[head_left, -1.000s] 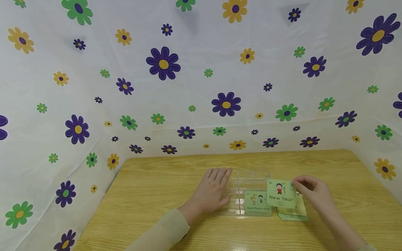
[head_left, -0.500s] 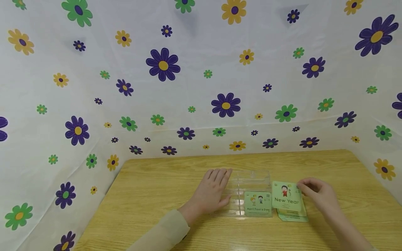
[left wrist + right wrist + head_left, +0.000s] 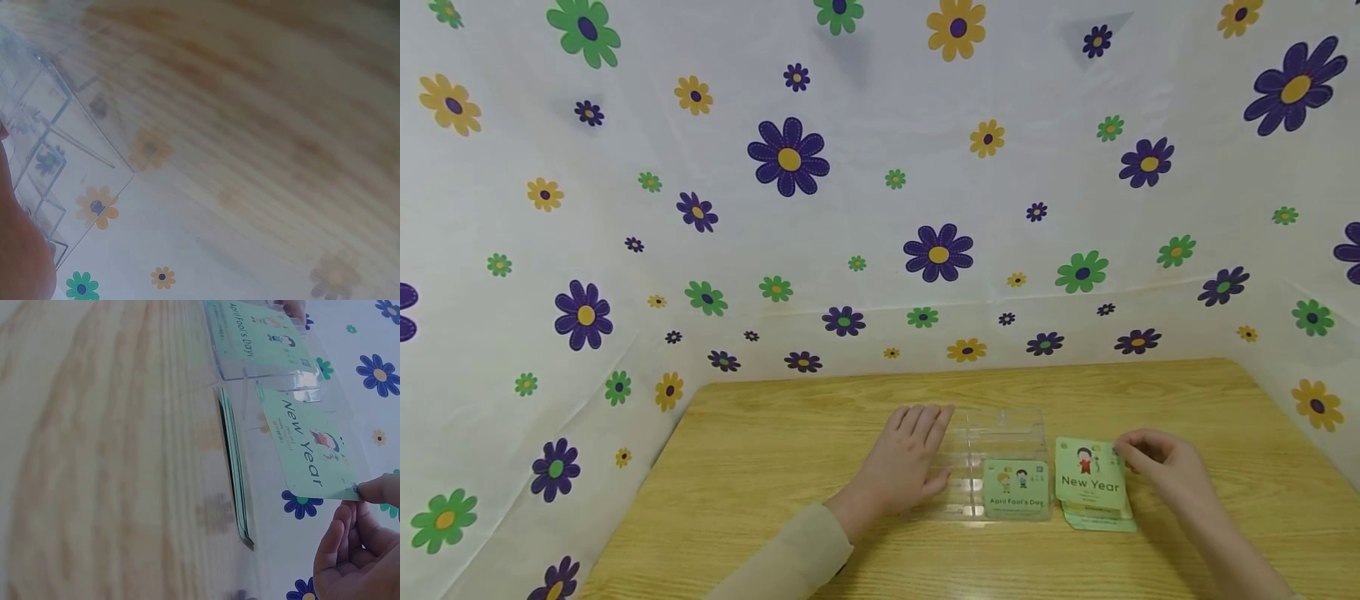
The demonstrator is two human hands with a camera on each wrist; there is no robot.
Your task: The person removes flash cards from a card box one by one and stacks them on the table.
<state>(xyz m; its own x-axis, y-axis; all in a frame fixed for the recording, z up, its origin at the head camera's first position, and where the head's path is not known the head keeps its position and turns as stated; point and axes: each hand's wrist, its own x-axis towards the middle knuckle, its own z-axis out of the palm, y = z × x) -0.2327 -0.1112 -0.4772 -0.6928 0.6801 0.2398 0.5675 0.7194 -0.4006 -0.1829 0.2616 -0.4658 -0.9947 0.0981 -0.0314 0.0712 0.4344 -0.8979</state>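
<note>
- New Year card: pale green, dark lettering below a small printed figure in red, finer print beneath; face legible in the head view.
- Position: right half of the worktop, well short of its far edge, just beside the right side of a clear holder; raised above a stack of cards, a gap showing in the right wrist view.
- My right hand: nearly closed, thumb and fingertips pinching the card's upper right corner, the other fingers curled beneath.
- My left hand: fingers extended side by side, thumb apart, laid over the holder's left part.
- April Fool's Day card: also pale green, in the holder's near right part.
- Flowered cloth: upright beyond the worktop's far edge.
</note>
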